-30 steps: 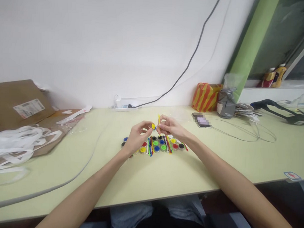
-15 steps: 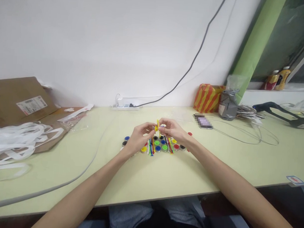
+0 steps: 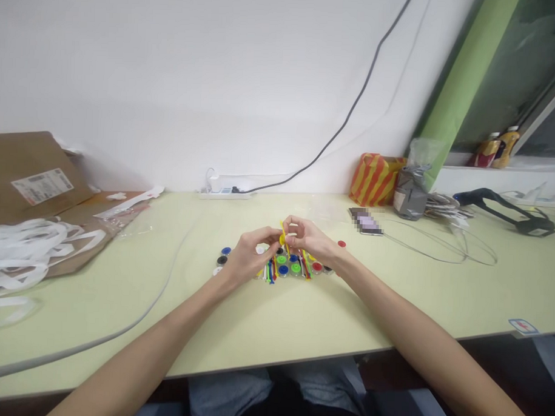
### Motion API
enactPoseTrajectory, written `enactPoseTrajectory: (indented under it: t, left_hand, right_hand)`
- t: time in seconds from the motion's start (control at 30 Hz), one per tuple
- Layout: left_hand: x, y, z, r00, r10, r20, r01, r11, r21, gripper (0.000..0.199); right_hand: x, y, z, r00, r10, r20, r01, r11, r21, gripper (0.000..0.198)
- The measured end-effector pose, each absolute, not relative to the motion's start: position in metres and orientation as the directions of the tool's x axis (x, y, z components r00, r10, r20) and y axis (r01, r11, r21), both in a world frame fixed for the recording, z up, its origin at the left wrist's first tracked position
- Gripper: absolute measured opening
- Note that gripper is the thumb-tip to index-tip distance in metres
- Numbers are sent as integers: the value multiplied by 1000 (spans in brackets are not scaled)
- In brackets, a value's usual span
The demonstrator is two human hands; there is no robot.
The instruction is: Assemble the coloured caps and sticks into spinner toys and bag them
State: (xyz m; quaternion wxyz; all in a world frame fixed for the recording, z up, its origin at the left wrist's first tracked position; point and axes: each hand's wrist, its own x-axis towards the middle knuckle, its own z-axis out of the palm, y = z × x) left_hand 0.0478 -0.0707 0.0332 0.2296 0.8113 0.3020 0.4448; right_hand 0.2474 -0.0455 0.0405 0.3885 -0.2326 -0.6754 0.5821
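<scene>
My left hand point(image 3: 252, 252) is closed in a pinch at a small yellow round piece point(image 3: 282, 239). My right hand point(image 3: 309, 239), fingers also pinched, grips a thin yellow stick point(image 3: 281, 224) that meets the round piece; whether the two are joined I cannot tell. Beneath both hands lie several clear-rimmed discs with coloured centres, among them a green disc point(image 3: 295, 268), a blue disc point(image 3: 283, 271) and a red disc point(image 3: 317, 267). Thin coloured sticks point(image 3: 270, 272) are laid between the discs in two bunches. Part of this layout is hidden behind my hands.
White strapping point(image 3: 25, 248) and a cardboard box point(image 3: 37, 169) lie at the left, beside a grey cable point(image 3: 132, 321). A power strip point(image 3: 223, 194) rests against the wall. Back right are a striped bag point(image 3: 376, 178), a phone point(image 3: 365, 222) and a black frame-like device point(image 3: 505, 207).
The whole view has shifted slightly, so the scene sits a little further left. Both hands stay together at the yellow pieces, and the yellow stick now leans more.
</scene>
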Motion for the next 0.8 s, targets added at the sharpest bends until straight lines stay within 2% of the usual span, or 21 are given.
enactPoseTrajectory:
  t: [0.07,0.17,0.27,0.33,0.43,0.5,0.53,0.6,0.67,0.8]
  left_hand:
    - [47,-67,31,419,691,589,291,-717,634,20]
    - [44,-58,23,378,722,580,315,-689,652,18]
    - [42,-51,18,313,746,588,339,-666,664,16]
    - [41,-50,19,289,744,603,321,-668,671,24]
    - [39,-53,25,239,725,646,330,-686,648,43]
    - [35,-52,29,192,704,684,405,-691,598,45]
    - [32,-51,29,174,691,701,456,-688,565,44]
    - [26,-46,29,166,667,726,549,-674,494,42]
    - [21,-42,27,179,654,735,606,-661,441,43]
    - [17,-37,25,198,633,749,636,-664,393,44]
  right_hand:
    - [244,-45,40,-551,788,273,-98,264,-959,42]
    - [236,-47,37,-433,836,337,54,397,-916,34]
    - [229,-48,35,-347,812,470,250,563,-788,19]
    - [228,-43,38,-339,768,544,330,638,-696,14]
    - [232,-17,48,-361,740,567,380,672,-636,16]
    - [237,12,56,-355,769,532,511,636,-578,17]
    - [238,26,59,-361,786,501,632,602,-488,16]
    - [237,52,63,-436,823,365,818,531,-220,20]
    - [231,69,63,-482,838,257,852,516,-85,19]
    - [212,81,56,-562,818,120,825,565,9,15]
